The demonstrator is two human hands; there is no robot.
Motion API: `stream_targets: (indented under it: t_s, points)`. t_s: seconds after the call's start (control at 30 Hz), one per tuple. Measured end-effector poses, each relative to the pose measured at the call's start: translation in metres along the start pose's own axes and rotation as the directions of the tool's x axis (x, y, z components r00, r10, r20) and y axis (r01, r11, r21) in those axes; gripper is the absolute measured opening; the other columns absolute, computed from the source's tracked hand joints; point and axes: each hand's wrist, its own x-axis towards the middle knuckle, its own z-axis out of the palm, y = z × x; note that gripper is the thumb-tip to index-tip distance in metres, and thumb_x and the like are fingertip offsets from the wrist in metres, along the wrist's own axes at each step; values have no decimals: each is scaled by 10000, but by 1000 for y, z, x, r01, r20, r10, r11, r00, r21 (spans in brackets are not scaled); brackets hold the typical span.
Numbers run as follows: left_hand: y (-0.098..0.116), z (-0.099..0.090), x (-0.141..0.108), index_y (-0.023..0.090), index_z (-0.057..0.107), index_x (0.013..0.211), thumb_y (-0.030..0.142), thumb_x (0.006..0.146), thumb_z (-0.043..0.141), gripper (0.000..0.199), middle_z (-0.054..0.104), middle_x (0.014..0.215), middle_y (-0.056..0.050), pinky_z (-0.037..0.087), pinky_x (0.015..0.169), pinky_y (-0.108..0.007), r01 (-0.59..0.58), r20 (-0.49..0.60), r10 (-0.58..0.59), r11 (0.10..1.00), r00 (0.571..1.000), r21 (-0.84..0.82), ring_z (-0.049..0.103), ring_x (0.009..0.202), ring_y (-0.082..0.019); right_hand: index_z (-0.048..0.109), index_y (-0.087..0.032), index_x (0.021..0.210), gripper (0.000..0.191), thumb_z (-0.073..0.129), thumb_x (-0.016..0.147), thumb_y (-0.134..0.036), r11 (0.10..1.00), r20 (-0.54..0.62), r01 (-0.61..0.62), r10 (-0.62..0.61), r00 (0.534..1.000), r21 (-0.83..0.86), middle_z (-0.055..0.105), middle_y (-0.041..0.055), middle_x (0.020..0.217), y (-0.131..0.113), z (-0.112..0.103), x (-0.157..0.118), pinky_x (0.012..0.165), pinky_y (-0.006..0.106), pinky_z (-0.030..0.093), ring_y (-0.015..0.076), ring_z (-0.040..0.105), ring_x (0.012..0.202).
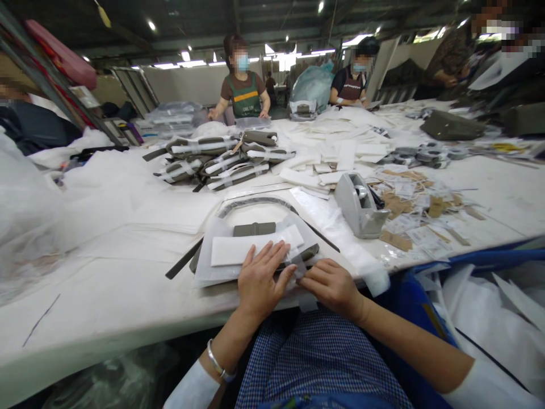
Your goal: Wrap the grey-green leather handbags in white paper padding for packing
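A dark olive bag (313, 250) lies flat at the table's front edge, covered by a translucent wrapping sheet (205, 265). On top rests a white foam strip (232, 250), below an olive tab (254, 229). The bag's wrapped handle (255, 201) arches away from me. My left hand (264, 278) lies spread over the strip's right end and the sheet. Close on its right, my right hand (332, 286) has its fingers pinched at a strip of clear tape (300, 266) on the bag's lower right. One dark strap (184, 259) sticks out to the left.
A grey tape dispenser (360, 205) stands right of the bag, beside scattered tags (409, 199). Several wrapped olive bags (221, 156) are piled behind. A blue bin (419, 295) with white sheets sits at right. Co-workers (243, 94) work across the table.
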Motion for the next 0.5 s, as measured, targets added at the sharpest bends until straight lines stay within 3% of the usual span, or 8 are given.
stream_targets:
  t_s: [0.1,0.23,0.33,0.4,0.5]
  points:
    - [-3,7,-2,327,464,1402,349,964,545,446,539,1419,31,282,1159,-492,-47,-20,48,997,999,55,509,1312,-216,699,-184,943,123,579,927,-164,1000,21,-30,29,999,7,673,28,753,-3,1,-5,664,328,419,172,541,704]
    - [-8,13,-5,325,457,1407,239,969,523,451,541,1410,44,262,1162,-486,-105,-38,110,987,993,121,503,1316,-212,693,-185,1001,145,574,929,-145,991,49,-93,88,995,95,705,34,838,-7,-13,-18,723,321,477,159,590,755]
    - [-8,15,-5,312,454,1412,223,970,515,455,542,1408,53,242,1174,-464,-124,-56,134,981,989,151,506,1311,-203,639,-158,1200,280,600,936,-243,992,122,-53,39,992,115,722,90,1075,-7,-21,-31,939,396,509,199,642,998]
    - [-8,15,-5,303,461,1411,220,972,505,449,540,1409,58,217,1189,-442,-141,-68,155,974,986,176,507,1309,-199,562,-136,1326,397,574,951,-265,998,187,-7,-5,982,65,667,131,1254,-8,-21,-38,1053,467,466,243,586,1201]
    - [-10,16,-6,269,469,1416,191,970,478,453,534,1415,51,142,1220,-404,-207,-94,236,946,967,252,509,1304,-192,539,-123,1353,391,485,966,-136,997,180,69,-65,982,-17,651,123,1296,-7,-14,-39,1060,439,485,228,558,1266]
